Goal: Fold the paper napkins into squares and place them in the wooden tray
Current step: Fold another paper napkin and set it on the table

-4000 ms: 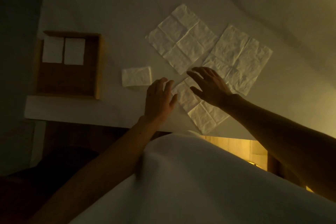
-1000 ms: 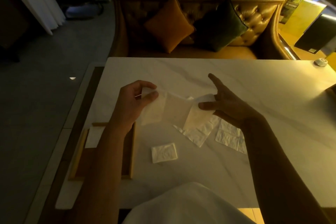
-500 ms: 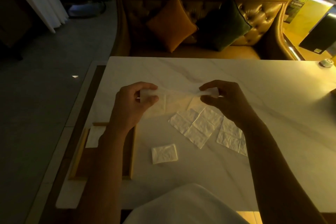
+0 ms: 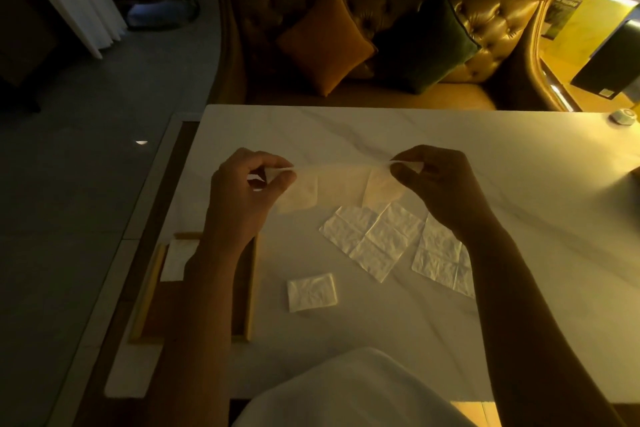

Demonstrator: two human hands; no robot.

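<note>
A thin paper napkin (image 4: 343,180) is held up in the air over the white table (image 4: 346,132). One top corner is pinched by the left hand (image 4: 242,194) and the other by the right hand (image 4: 440,191), each between thumb and fingers. The napkin is pulled out flat and hangs down between them. It is probably held this way so the edges can be lined up for a neat fold.

Two open napkins are laid flat on the table below the right hand: a first open napkin (image 4: 374,239) and a second open napkin (image 4: 440,260) just right of it, partly hidden by the arm. They seem to be spread out so each can be picked up easily. A folded square (image 4: 311,292) is left on the table, just right of the wooden tray (image 4: 251,288) and not yet in it. The tray is set at the near left, likely for a short reach. One tray napkin (image 4: 175,260) is seen inside at the far left; the rest is hidden by the left arm.

Some print is seen on a green and yellow booklet (image 4: 581,10) at the far right, but it cannot be read. No brand is seen on the napkins or tray.
</note>
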